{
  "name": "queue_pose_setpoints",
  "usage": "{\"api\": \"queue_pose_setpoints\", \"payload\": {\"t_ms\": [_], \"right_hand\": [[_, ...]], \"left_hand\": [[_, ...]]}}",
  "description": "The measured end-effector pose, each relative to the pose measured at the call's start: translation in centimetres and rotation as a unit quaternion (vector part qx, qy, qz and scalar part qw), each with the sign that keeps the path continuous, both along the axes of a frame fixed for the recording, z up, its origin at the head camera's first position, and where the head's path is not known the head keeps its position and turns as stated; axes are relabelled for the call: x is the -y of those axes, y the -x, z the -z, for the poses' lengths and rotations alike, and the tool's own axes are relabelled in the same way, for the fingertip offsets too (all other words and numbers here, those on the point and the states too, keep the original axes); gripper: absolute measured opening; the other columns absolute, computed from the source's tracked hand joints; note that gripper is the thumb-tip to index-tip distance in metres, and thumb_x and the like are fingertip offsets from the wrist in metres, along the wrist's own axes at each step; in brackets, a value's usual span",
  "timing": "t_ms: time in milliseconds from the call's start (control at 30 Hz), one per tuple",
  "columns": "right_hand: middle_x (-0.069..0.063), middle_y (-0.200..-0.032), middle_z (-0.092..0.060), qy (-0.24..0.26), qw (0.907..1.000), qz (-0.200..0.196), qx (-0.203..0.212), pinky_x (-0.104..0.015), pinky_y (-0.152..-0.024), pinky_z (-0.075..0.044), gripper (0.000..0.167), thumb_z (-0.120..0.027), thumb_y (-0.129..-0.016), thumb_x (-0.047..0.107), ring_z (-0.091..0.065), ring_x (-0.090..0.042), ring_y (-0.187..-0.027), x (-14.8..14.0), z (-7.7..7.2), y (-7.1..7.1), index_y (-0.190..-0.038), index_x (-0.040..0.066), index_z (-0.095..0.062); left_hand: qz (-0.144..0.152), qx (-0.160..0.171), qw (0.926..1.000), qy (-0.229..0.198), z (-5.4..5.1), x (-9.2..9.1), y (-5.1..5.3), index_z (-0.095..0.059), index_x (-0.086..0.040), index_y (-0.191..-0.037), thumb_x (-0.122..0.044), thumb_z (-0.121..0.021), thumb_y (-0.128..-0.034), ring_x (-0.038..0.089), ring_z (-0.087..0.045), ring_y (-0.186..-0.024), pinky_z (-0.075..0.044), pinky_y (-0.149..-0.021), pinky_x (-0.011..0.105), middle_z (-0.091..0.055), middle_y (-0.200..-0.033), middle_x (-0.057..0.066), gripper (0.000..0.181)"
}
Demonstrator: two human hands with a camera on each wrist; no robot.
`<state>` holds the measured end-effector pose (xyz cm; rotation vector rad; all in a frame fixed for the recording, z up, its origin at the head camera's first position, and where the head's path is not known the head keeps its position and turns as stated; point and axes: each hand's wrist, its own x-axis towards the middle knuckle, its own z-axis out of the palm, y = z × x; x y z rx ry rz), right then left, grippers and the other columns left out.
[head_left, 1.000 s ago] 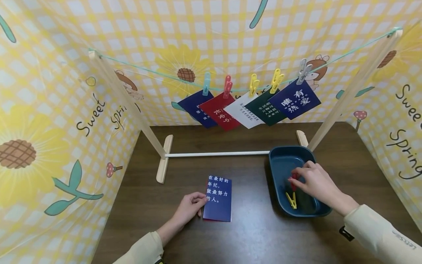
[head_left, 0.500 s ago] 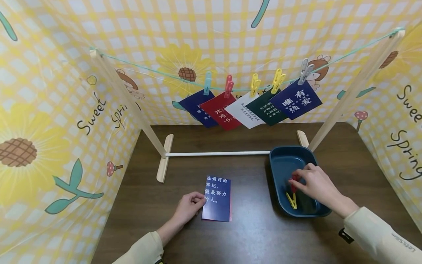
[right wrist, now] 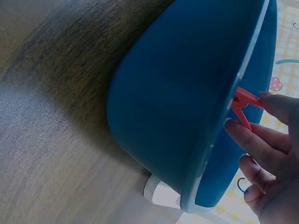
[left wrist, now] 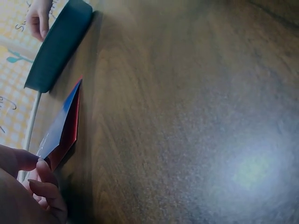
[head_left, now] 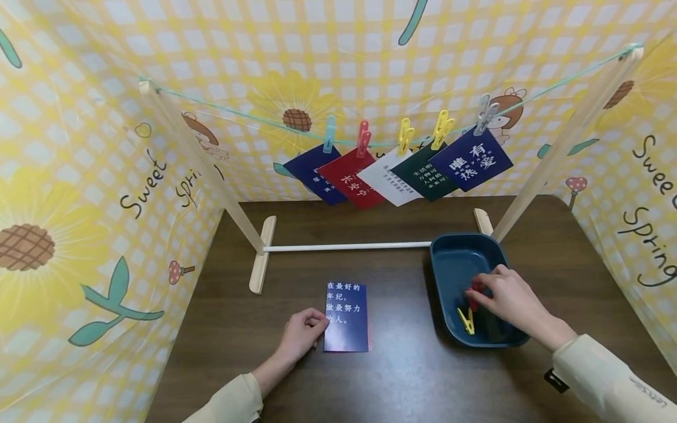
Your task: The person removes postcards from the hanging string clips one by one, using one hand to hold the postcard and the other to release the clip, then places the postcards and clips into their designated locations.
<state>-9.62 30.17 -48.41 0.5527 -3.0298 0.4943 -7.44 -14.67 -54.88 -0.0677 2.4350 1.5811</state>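
Observation:
My left hand (head_left: 302, 332) pinches the left edge of a blue card (head_left: 346, 338) with white Chinese writing on the table. In the left wrist view that card tilts up along the held side, above a red layer (left wrist: 71, 133) underneath. At the right, my right hand (head_left: 510, 296) reaches into a dark blue plastic basin (head_left: 441, 294). Its thumb and fingers hold a red clothespin (right wrist: 246, 100) by the handles, level with the rim in the right wrist view. Close by in the basin is a yellow clothespin (head_left: 466, 322).
A wooden rack with a left post (head_left: 198, 164), a right post (head_left: 568, 147) and a white bottom bar (head_left: 344, 247) stands behind. On its green string (head_left: 222, 108) hang several cards by clothespins, among them a red card (head_left: 351, 179). Patterned yellow cloth surrounds the table.
The blue card has slid slightly left with my left hand, baring a red strip at its right edge. My right hand stays in the basin with the red clothespin, shifting only a little.

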Motion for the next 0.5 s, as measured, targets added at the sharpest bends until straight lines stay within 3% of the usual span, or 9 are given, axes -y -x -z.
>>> {"api": "queue_pose_setpoints", "payload": {"t_ms": [267,500], "right_hand": [[0.003,-0.082,-0.071,0.007,0.9999,0.003,0.012,-0.029,-0.062,-0.038,0.024,-0.083,-0.090,0.026,-0.045,-0.015,-0.078,-0.04,0.11,-0.21,-0.104,0.006,-0.078],[0.001,-0.084,-0.072,0.000,0.9999,0.002,0.014,-0.029,-0.062,-0.039,0.025,-0.083,-0.090,0.026,-0.047,-0.016,-0.078,-0.12,0.26,-0.34,-0.104,0.005,-0.078]], "left_hand": [[0.011,-0.001,0.9997,0.021,-0.01,0.09,-0.03,-0.071,-0.001,-0.095,-0.011,-0.072,-0.0944,0.008,-0.053,-0.047,-0.048,-0.049,0.024,-0.071,-0.072,0.003,0.011],[0.039,-0.019,0.9977,0.051,-0.26,0.08,-0.16,-0.070,-0.002,-0.097,-0.010,-0.073,-0.0948,0.009,-0.055,-0.049,-0.049,-0.050,0.026,-0.071,-0.075,0.002,0.009]]}}
